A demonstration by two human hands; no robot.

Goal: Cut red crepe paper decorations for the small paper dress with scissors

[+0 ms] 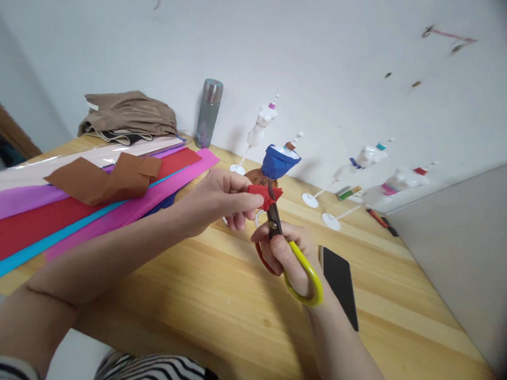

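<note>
Pinched in my left hand [227, 200] is a small folded piece of red crepe paper [259, 195], its free end pointing right. My right hand [290, 253] is closed around a pair of scissors [303, 274] with one yellow and one red handle loop. The dark blades reach up to the red paper's right end and overlap it; whether they are fully closed on it is hard to see. Just behind the paper stands a small mannequin wearing a blue paper top [280, 162] and a brown paper skirt [258, 176], partly hidden by my hands.
Coloured crepe paper sheets [29, 226] and a brown piece [102, 180] lie at left, near folded cloth [128, 112]. A flask [209, 114] stands by the wall. White mini mannequins [265, 118] line the back. A black phone [339, 283] lies right of my right hand.
</note>
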